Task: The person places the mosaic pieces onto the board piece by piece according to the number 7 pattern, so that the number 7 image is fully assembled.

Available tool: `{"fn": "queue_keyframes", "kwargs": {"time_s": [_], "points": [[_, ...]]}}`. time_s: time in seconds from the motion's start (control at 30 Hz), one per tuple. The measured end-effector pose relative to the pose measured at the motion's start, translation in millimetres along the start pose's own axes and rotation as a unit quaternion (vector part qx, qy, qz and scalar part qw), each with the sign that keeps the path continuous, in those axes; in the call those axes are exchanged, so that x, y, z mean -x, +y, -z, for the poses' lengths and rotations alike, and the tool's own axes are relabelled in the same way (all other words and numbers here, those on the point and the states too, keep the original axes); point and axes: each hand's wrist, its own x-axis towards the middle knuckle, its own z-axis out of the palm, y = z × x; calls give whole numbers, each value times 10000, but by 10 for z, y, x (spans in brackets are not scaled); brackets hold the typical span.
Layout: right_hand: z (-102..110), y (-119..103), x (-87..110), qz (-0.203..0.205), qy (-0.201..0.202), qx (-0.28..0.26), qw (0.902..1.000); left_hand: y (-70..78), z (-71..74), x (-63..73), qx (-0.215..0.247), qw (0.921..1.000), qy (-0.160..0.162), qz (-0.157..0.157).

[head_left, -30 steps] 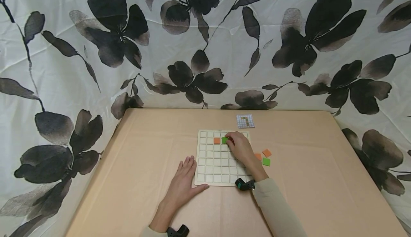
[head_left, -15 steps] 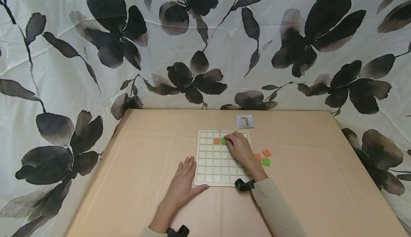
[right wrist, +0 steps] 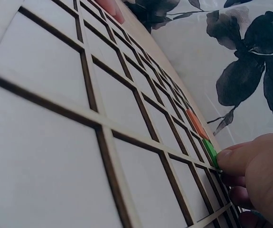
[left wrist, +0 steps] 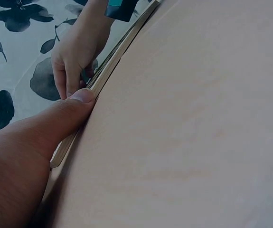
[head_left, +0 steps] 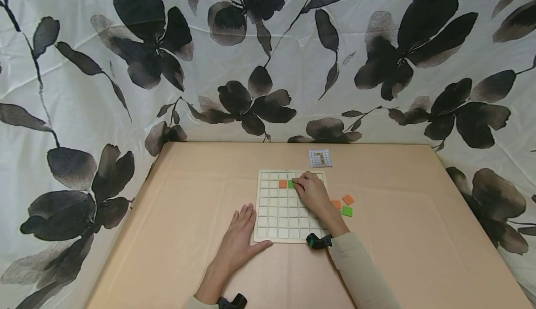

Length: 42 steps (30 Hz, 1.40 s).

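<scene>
Evenly bright in head view; dimmer, bluish in both wrist views, darkly shadowed beside left hand [left wrist: 24,154].

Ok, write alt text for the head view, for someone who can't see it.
A person's right hand touches a green tile beside an orange tile on a pale grid board, while the left hand rests at the board's lower-left corner. Loose tiles lie to its right and a patterned card beyond it, on a tan tabletop.

The head view looks forward and down over the grid board [head_left: 278,211], while both wrist views skim it low and close, sharing the right hand [head_left: 313,195].
</scene>
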Motion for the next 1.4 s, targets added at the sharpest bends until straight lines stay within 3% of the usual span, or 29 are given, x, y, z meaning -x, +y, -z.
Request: {"fn": "queue_keyframes", "kwargs": {"time_s": [0.23,0.47,0.8,1.4], "points": [[-7,-6,0,59,24,122,9999,-10,-10,2,-37,10000,30,-12],[-6,-17,-14,-110,-64,114,9999,-10,-5,0,-26,9999,-96,78],[27,-34,-1,-266,-129,-72,9995,2,3,-2,-10,10000,-24,5],[96,-28,52,-210,-92,-44,9997,-1,11,0,26,10000,-43,4]]}}
